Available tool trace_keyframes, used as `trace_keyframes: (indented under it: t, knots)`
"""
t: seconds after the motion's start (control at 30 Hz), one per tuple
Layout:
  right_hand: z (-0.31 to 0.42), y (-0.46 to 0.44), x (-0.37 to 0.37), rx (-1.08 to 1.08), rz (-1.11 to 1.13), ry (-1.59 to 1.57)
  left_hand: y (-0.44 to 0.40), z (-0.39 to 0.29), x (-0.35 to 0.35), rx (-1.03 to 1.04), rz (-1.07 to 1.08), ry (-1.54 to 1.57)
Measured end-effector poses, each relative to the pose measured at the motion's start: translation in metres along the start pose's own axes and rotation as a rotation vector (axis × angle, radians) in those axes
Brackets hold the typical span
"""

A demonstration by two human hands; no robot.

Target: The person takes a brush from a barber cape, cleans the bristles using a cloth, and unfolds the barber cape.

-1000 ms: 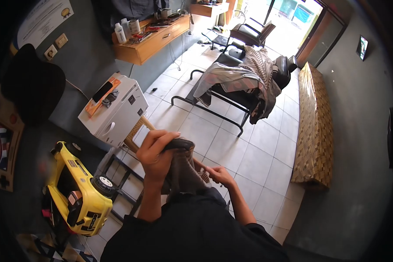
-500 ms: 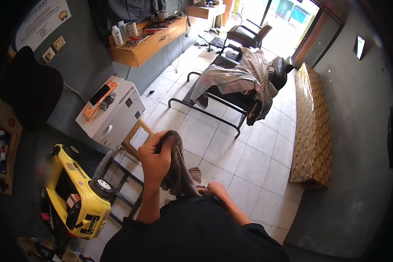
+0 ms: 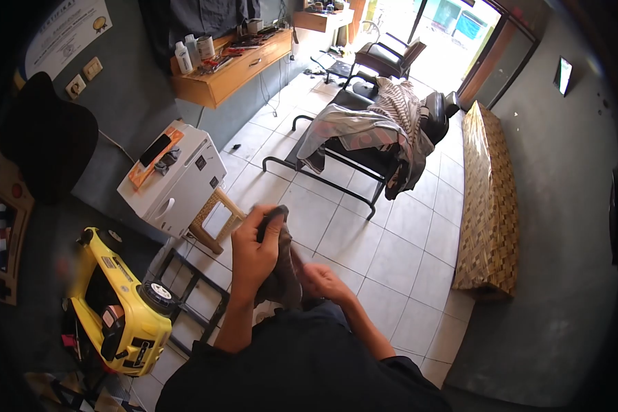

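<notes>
A dark grey-brown cloth [image 3: 281, 278] hangs in front of my black shirt, bunched and folded. My left hand [image 3: 254, 255] is closed on its upper end, thumb pressed over the fabric and fingers curled behind. Lower and to the right, my right hand [image 3: 327, 283] has its fingers curled in at the cloth's side edge and appears to pinch it; slight blur covers the fingertips. The lower part of the cloth is hidden behind my left wrist and my shirt.
A black barber chair [image 3: 353, 147] draped with striped and grey cloths stands ahead. At left are a white cabinet [image 3: 185, 185], a wooden stool [image 3: 209, 223], a black metal frame [image 3: 196, 295] and a yellow toy car [image 3: 127, 302]. A woven panel [image 3: 487, 213] lines the right wall.
My right hand has risen from the cloth's lower end to its side, nearer my left hand. My left hand has shifted slightly right and the cloth is more gathered.
</notes>
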State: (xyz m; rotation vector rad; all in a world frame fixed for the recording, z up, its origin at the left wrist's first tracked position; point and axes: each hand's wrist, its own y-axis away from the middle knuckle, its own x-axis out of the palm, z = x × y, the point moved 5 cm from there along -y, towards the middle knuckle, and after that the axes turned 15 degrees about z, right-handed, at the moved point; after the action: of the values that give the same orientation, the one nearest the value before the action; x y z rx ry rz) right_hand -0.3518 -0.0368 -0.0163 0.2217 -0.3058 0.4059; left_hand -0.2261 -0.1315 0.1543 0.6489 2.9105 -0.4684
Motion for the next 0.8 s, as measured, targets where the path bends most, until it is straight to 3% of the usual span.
trace_keyframes:
  t: [0.03, 0.13, 0.23, 0.33, 0.47, 0.57, 0.67, 0.7, 0.73, 0.8]
  knots:
    - [-0.027, -0.002, -0.003, 0.152, 0.086, 0.019, 0.002, 0.002, 0.002, -0.025, 0.013, 0.033]
    - [-0.116, -0.001, -0.033, 0.300, 0.017, 0.941, 0.006, -0.002, 0.005, -0.023, 0.028, 0.121]
    - [-0.132, 0.022, -0.044, 0.684, -0.027, 1.101, 0.007, -0.011, 0.004, 0.021, 0.010, 0.130]
    - [-0.117, 0.027, -0.064, 0.822, -0.178, 1.103, 0.005, -0.015, 0.003, 0.017, 0.034, 0.149]
    - [-0.069, 0.016, -0.085, 0.120, -0.498, 0.883, 0.004, -0.003, 0.009, -0.054, 0.046, 0.173]
    - [0.008, 0.011, -0.047, -0.084, -0.348, -0.017, 0.004, -0.006, 0.011, -0.060, 0.014, 0.184]
    - [0.044, 0.012, -0.009, -0.222, -0.196, -0.255, 0.004, -0.002, 0.008, -0.051, 0.022, 0.254]
    - [0.044, 0.011, 0.001, -0.224, -0.088, -0.201, 0.004, -0.008, 0.008, -0.017, 0.010, 0.283]
    - [0.032, 0.009, 0.005, -0.086, -0.060, -0.013, 0.004, -0.011, 0.008, 0.018, -0.003, 0.311]
    - [0.001, -0.001, 0.017, 0.048, 0.126, -0.027, 0.006, -0.004, 0.006, 0.041, -0.028, 0.296]
